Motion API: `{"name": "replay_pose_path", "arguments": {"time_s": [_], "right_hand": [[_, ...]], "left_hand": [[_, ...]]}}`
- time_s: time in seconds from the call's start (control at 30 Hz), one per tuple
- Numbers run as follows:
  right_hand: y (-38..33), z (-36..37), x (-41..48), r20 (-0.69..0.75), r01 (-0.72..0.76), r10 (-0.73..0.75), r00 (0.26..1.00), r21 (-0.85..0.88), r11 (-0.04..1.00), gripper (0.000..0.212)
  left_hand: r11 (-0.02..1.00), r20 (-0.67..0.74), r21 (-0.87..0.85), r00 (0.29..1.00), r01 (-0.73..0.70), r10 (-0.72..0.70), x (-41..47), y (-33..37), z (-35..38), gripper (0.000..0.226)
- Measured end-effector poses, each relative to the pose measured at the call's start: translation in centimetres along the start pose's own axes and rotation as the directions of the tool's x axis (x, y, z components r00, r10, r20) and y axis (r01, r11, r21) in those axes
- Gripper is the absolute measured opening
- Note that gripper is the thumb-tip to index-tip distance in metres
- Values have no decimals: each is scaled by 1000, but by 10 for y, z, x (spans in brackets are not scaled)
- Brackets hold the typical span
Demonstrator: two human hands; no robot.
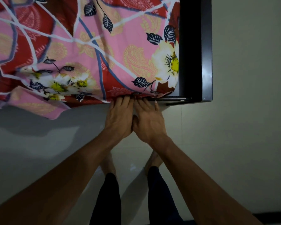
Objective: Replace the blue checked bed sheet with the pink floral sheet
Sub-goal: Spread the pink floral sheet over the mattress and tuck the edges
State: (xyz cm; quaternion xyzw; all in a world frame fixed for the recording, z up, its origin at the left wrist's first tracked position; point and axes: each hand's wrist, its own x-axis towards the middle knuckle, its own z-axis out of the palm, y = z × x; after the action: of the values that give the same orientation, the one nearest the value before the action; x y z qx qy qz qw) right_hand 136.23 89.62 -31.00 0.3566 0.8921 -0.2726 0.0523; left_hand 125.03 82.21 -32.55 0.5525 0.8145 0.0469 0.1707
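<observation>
pink floral sheet, black bed frame, pale floor

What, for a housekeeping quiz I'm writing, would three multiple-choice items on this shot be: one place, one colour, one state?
1. Where are the left hand and right hand? A on the floor; B at the pink floral sheet's edge by the bed corner; C mid-mattress.
2. The bed frame is: A white; B brown; C black.
3. Left of the hands, the sheet's edge: A hangs loose; B is tucked; C is rolled up.
Key: B, hands meet the hem beside the frame corner; C, dark glossy rail; A, fabric droops over the side.
</observation>
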Motion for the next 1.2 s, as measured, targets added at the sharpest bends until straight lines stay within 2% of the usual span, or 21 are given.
{"name": "replay_pose_path", "arguments": {"time_s": [0.07, 0.13, 0.23, 0.37, 0.47, 0.53, 0.6, 0.7, 0.77, 0.83, 0.93, 1.03, 1.13, 1.2], "right_hand": [[-6, 12, 0, 60, 6, -2, 998, -61, 998, 73], [-12, 19, 6, 56, -56, 61, 997, -87, 995, 77], [-26, 26, 13, 16, -153, 156, 988, -107, 982, 83], [-37, 16, 22, -8, -234, 234, 972, -96, 968, 63], [-52, 15, 25, -67, -303, 298, 952, -72, 950, 46], [-63, 25, 20, -100, -259, 254, 962, -45, 965, 43], [-72, 33, 16, -81, -200, 198, 977, -16, 980, 52], [-76, 32, 21, 65, -198, 203, 977, -85, 977, 72], [-76, 31, 23, 141, -218, 244, 959, -176, 960, 79], [-80, 28, 27, 128, -250, 277, 952, -193, 949, 75], [-91, 20, 39, 121, -342, 352, 928, -95, 935, 59], [-99, 13, 43, 198, -393, 392, 898, -35, 919, 61], [-109, 19, 24, 136, -328, 330, 934, -41, 944, 67], [-119, 28, 18, 172, -243, 239, 956, 8, 970, 67]], "left_hand": [[992, -32, -114, 999, -47, 44, -9, -10, -2, 73], [978, -99, -190, 993, -84, 66, -16, -22, -5, 71], [993, -89, -114, 996, -38, 28, -22, -46, -17, 64], [999, 42, 7, 999, -33, 32, -17, -58, -20, 66], [999, 38, -27, 999, -27, 28, -11, -53, -19, 55], [998, 42, -58, 999, -2, 4, -11, -51, -18, 50], [997, 58, -65, 998, -29, 33, -13, -56, -17, 55], [973, 11, -188, 990, -137, 141, -21, -76, -18, 67], [969, -42, -178, 985, -171, 167, -32, -90, -22, 67], [981, -48, -114, 987, -156, 151, -39, -98, -28, 67], [996, 26, -25, 996, -88, 89, -39, -107, -30, 72], [997, 87, 56, 995, -60, 55, -34, -103, -28, 72], [996, 82, 88, 997, -18, 11, -30, -92, -22, 65], [1000, 43, 10, 999, 3, -4, -31, -95, -16, 63]]}}
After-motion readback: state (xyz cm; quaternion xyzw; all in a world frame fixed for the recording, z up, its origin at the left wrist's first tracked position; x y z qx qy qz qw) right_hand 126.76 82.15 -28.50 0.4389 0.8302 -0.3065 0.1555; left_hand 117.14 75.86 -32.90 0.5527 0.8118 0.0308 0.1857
